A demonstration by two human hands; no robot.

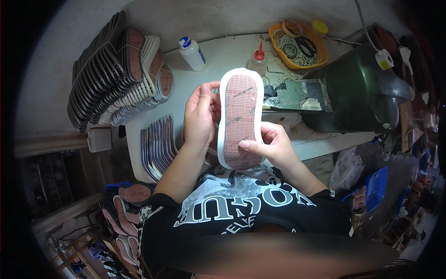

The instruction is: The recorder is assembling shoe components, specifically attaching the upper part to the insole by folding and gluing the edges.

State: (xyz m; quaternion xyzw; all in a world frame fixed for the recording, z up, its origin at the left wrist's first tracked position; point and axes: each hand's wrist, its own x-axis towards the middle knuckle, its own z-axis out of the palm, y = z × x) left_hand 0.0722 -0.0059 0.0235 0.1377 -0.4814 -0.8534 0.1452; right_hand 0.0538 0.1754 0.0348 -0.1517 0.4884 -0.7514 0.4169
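An insole [242, 116] with a pinkish-brown gridded face and a white rim stands upright before my chest. My right hand [274, 145] grips its lower right side, thumb flat on the face and fingers behind. Beside the upper left edge is my left hand [203, 109], its thumb raised and its fingers loosely bent. One left fingertip reaches the white rim; whether it presses there I cannot tell. Behind the insole stands a clear squeeze bottle [258, 60] with a red nozzle.
Tied stacks of black and white insoles [111, 74] lie at the left, with a row of thin insoles [158, 144] nearer. A white bottle [193, 55], an orange basket [320, 58] of rubber bands and a dark green machine [357, 93] stand on the white table [223, 49].
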